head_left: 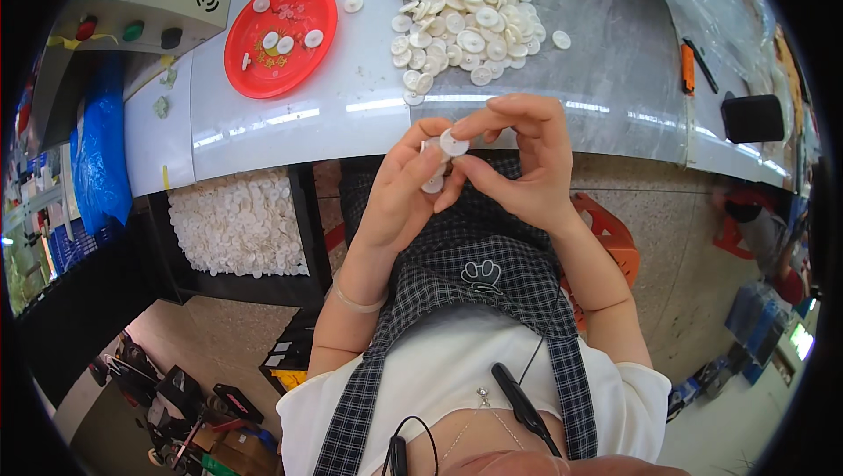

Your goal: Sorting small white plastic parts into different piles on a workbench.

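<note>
Just over the table's front edge, my two hands meet around small round white plastic discs. My left hand (392, 191) is closed on several discs (432, 184), partly hidden by its fingers. Between thumb and forefinger, my right hand (531, 164) pinches one white disc (454, 144), which sits against those in the left hand. Beyond the hands, a large heap of similar discs (470, 24) lies on the grey table (615, 50). To the left of the heap, a red plastic plate (307, 68) holds several discs, and a single disc (353, 4) lies beside its rim.
A black bin full of white pieces (237, 226) stands below the table at left. A grey machine with push buttons (167, 2) occupies the far left. An orange cutter (688, 69) and a black box (752, 118) lie at right. An orange stool (615, 243) is beside me.
</note>
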Demonstrator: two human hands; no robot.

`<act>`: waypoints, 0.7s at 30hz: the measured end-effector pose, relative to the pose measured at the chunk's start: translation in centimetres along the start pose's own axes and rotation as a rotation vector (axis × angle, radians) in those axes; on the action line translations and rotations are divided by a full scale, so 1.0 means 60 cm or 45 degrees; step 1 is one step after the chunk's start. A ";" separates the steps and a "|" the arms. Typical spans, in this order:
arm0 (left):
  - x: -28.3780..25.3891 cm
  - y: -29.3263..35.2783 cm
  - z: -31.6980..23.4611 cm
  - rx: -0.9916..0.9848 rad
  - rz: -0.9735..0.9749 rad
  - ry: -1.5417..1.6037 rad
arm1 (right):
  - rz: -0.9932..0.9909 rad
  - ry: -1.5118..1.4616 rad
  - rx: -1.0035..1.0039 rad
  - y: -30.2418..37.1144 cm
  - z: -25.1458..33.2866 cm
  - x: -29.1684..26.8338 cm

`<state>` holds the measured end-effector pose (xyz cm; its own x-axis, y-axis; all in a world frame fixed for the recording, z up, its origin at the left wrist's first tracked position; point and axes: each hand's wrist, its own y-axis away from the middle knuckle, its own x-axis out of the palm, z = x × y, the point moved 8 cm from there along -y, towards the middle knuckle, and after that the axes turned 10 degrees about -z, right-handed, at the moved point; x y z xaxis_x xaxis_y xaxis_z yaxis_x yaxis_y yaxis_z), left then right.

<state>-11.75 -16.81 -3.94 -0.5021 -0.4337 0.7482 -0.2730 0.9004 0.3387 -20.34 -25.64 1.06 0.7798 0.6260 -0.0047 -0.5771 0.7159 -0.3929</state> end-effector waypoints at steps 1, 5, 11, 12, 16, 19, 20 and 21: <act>0.000 -0.001 0.000 0.000 -0.001 0.000 | 0.011 0.007 -0.011 0.000 0.002 0.001; -0.002 -0.002 0.003 -0.010 0.052 0.048 | 0.004 0.016 -0.027 0.001 0.008 0.003; -0.010 0.000 -0.004 0.078 0.081 0.067 | -0.049 0.677 -0.238 -0.030 0.006 -0.030; -0.011 0.000 -0.006 0.084 0.080 0.077 | -0.132 0.821 -0.241 -0.035 0.006 -0.037; -0.016 0.001 -0.012 0.087 0.033 0.052 | -0.044 0.940 -0.265 -0.029 -0.017 -0.037; -0.020 0.001 -0.012 0.087 0.084 0.087 | 0.007 0.905 -0.294 -0.020 -0.017 -0.029; -0.020 0.001 -0.014 0.088 0.074 0.087 | 0.016 0.909 -0.289 -0.020 -0.016 -0.028; -0.020 0.001 -0.014 0.088 0.065 0.086 | 0.024 0.913 -0.285 -0.020 -0.016 -0.028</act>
<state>-10.44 -16.19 -4.34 -0.4608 -0.3816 0.8013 -0.3057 0.9158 0.2604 -20.70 -27.83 0.68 0.7812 0.2277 -0.5813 -0.5886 0.5790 -0.5642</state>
